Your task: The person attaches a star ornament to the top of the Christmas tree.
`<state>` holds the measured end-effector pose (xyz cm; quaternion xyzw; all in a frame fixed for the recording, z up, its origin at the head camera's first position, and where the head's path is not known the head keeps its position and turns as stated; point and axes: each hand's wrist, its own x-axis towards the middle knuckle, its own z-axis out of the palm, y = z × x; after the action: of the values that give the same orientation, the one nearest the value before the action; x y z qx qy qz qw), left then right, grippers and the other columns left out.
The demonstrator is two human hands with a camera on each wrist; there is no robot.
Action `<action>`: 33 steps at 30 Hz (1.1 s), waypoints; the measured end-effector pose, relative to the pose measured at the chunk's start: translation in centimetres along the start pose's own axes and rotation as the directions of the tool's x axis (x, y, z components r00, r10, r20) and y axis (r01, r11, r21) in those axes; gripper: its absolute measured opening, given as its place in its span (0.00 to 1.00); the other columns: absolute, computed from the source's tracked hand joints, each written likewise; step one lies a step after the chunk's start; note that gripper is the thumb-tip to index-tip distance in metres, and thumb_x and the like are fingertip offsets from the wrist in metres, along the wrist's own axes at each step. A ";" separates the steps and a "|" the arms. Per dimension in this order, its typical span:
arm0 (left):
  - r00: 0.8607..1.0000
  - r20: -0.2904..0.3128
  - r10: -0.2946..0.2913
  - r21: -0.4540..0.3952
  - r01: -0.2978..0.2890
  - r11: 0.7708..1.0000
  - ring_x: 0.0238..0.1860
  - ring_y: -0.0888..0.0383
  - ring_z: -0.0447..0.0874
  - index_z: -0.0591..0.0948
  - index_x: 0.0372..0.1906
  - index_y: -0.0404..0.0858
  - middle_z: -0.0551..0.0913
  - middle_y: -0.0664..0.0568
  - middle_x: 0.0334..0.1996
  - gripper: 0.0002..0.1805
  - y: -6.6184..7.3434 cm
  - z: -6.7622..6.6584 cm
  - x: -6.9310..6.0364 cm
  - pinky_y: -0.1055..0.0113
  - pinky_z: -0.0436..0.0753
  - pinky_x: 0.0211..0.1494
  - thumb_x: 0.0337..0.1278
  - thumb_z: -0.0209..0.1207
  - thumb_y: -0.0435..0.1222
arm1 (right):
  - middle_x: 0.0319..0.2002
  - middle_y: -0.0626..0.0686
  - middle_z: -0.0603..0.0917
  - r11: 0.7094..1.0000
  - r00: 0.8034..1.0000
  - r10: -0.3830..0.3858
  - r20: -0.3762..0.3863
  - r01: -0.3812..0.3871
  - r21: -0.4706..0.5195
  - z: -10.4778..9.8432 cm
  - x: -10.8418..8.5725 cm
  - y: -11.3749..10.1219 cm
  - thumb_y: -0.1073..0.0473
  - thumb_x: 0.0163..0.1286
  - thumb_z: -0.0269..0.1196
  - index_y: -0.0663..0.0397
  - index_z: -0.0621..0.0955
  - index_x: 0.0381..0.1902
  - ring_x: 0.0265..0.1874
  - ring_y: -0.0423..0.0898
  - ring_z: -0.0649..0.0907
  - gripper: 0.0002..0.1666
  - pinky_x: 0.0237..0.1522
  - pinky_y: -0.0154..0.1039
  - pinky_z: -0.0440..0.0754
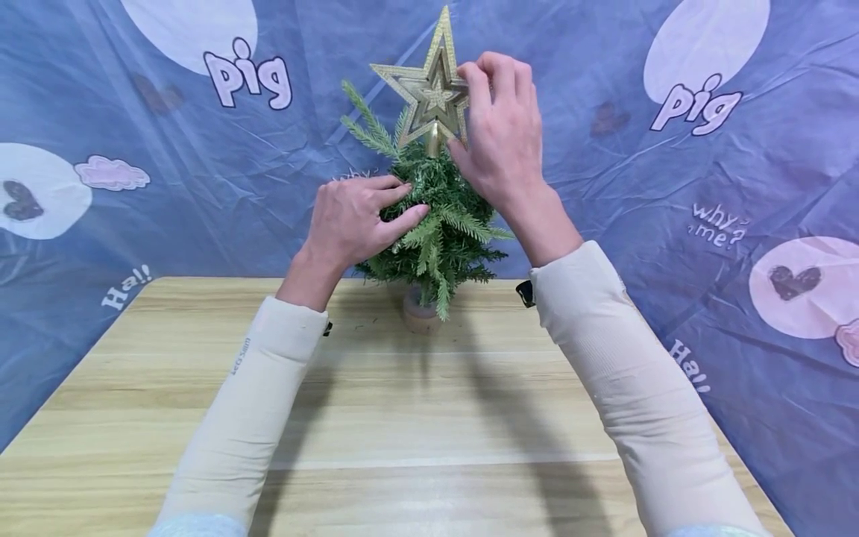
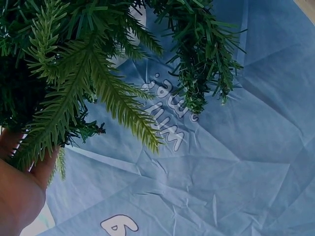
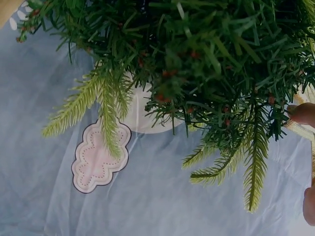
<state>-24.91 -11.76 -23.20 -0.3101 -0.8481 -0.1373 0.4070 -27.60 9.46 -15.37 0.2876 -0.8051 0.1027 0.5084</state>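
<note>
A small green artificial Christmas tree stands upright on the table at the far side, its branches filling much of both wrist views. A gold star tree topper sits at its peak, with its short tube down among the top branches. My right hand grips the star by its right side, fingers at the upper right point and thumb near the base. My left hand holds the upper branches from the left, its fingertips partly hidden among the needles.
The wooden table stretches from the tree toward me. The tree's round base rests near its back edge. Behind hangs a creased blue cloth printed with words, hearts and clouds. A few green needle bits lie left of the base.
</note>
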 end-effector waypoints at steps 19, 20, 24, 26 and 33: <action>0.999 0.026 -0.030 -0.017 0.030 0.999 0.46 0.48 0.89 0.91 0.47 0.44 0.89 0.50 0.47 0.28 -0.1 -0.4 0.0 0.51 0.86 0.38 0.62 0.58 0.62 | 0.62 0.64 0.71 0.999 0.986 -0.046 0.163 0.048 -0.014 -0.4 0.2 0.5 0.59 0.59 0.76 0.66 0.72 0.67 0.65 0.61 0.67 0.42 0.72 0.46 0.62; 0.999 0.021 -0.029 -0.024 0.030 0.999 0.47 0.48 0.89 0.91 0.47 0.44 0.89 0.50 0.47 0.28 -0.1 -0.3 0.1 0.50 0.86 0.40 0.61 0.59 0.62 | 0.62 0.64 0.70 0.999 0.985 -0.041 0.170 0.044 -0.014 -0.5 0.2 0.7 0.58 0.59 0.76 0.65 0.72 0.68 0.65 0.60 0.67 0.42 0.72 0.46 0.62; 0.999 0.030 -0.035 -0.041 0.036 0.999 0.51 0.48 0.88 0.91 0.45 0.43 0.89 0.50 0.48 0.28 -0.3 -0.5 0.9 0.49 0.86 0.45 0.60 0.60 0.62 | 0.63 0.63 0.70 0.999 0.983 -0.029 0.179 0.033 -0.022 -0.9 0.5 1.1 0.55 0.58 0.77 0.63 0.72 0.69 0.66 0.60 0.67 0.45 0.73 0.46 0.61; 0.998 0.045 -0.037 -0.039 0.038 0.999 0.51 0.48 0.88 0.92 0.45 0.43 0.89 0.50 0.48 0.28 -0.3 -0.7 1.1 0.50 0.86 0.44 0.60 0.60 0.62 | 0.64 0.63 0.70 0.999 0.983 -0.028 0.183 0.033 -0.023 -1.0 0.6 1.3 0.54 0.57 0.78 0.63 0.72 0.69 0.66 0.60 0.67 0.45 0.73 0.46 0.61; 0.999 0.038 -0.023 -0.043 0.025 0.999 0.49 0.47 0.87 0.91 0.43 0.42 0.89 0.49 0.47 0.29 -0.4 -0.6 0.6 0.50 0.86 0.43 0.60 0.60 0.62 | 0.63 0.63 0.70 0.999 0.981 -0.025 0.191 0.029 -0.015 -1.1 -0.2 1.2 0.52 0.57 0.78 0.62 0.72 0.69 0.65 0.60 0.67 0.46 0.70 0.47 0.64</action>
<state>-25.07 -12.10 -22.35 -0.3114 -0.8561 -0.1547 0.3823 -27.36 11.04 -14.86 0.3026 -0.8471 0.0606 0.4326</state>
